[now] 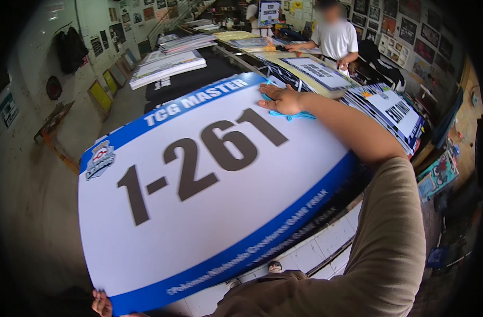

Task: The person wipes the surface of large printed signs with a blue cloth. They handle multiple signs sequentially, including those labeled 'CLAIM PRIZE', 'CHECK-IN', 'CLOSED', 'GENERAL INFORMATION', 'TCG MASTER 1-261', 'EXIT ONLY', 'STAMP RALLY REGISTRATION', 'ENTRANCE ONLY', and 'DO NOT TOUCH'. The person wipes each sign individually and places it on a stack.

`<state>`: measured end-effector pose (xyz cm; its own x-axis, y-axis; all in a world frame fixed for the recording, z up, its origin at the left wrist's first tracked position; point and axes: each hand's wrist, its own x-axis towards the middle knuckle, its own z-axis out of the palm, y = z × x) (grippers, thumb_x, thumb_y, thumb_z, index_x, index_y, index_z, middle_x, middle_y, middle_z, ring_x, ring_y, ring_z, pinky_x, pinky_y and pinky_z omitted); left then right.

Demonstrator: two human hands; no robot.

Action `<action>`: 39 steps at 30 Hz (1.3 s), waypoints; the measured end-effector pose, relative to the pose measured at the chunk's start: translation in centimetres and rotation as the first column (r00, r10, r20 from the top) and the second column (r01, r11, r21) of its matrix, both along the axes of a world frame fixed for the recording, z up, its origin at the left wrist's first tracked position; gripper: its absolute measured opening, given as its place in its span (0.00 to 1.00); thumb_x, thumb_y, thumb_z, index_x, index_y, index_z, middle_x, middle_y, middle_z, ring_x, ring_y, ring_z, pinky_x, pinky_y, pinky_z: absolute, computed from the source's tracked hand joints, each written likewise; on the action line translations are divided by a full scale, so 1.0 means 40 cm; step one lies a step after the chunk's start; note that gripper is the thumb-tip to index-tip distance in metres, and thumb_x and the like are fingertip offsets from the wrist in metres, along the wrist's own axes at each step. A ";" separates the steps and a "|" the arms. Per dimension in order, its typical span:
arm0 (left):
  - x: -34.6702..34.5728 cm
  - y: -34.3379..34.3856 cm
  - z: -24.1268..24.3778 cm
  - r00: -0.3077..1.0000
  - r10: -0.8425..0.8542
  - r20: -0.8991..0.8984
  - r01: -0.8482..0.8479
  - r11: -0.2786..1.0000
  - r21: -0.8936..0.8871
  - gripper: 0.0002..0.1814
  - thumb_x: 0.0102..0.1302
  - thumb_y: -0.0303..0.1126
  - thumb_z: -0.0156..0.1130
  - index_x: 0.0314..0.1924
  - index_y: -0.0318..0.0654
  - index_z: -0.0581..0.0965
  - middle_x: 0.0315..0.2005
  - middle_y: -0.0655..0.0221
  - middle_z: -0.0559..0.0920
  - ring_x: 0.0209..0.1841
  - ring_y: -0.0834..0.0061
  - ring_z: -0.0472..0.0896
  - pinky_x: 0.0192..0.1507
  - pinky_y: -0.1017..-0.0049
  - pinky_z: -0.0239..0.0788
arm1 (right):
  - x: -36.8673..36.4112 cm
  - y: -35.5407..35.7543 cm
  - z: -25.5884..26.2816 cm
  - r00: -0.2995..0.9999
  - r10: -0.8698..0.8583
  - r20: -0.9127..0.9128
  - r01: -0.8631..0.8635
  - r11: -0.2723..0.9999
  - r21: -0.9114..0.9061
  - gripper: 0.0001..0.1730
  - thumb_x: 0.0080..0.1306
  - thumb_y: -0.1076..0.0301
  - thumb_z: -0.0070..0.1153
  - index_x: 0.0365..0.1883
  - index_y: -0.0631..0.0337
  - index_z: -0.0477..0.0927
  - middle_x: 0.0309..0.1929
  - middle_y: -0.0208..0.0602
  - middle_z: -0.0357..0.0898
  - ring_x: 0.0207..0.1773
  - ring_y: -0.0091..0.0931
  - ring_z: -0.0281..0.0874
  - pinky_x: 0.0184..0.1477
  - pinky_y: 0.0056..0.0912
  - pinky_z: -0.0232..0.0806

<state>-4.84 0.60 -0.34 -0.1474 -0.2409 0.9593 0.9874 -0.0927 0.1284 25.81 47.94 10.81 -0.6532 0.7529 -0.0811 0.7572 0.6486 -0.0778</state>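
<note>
A large printed sign board [193, 245], white with blue bands, big dark figures and an emblem, spans the view before me. My left hand [101, 303] grips its near left corner, fingertips showing over the edge. My right hand [282, 100] lies on the board's far right part, palm down, fingers pointing left. Under and beside that palm runs a thin light-blue cord [293, 115], looped on the surface. Whether my right fingers pinch the cord cannot be told. Another board seems to lie below this one at its near right edge.
Stacked boards [168, 67] lie on the long table beyond. More signs [396, 109] are piled at right. A co-worker in a white shirt [334, 33] stands across the table near a sign [316, 73]. Yellow-faced frames [100, 96] lean by the left wall.
</note>
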 end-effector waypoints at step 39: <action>1.454 0.713 0.033 0.351 -0.930 -0.105 0.662 0.326 -0.675 0.21 0.46 0.30 0.68 0.41 0.30 0.74 0.36 0.55 0.79 0.40 0.58 0.77 0.45 0.66 0.68 | 1.436 -0.713 -0.504 -0.541 -0.147 -0.828 0.545 0.689 -0.478 0.08 0.64 0.62 0.48 0.35 0.55 0.72 0.21 0.25 0.66 0.23 0.15 0.60 0.23 0.18 0.52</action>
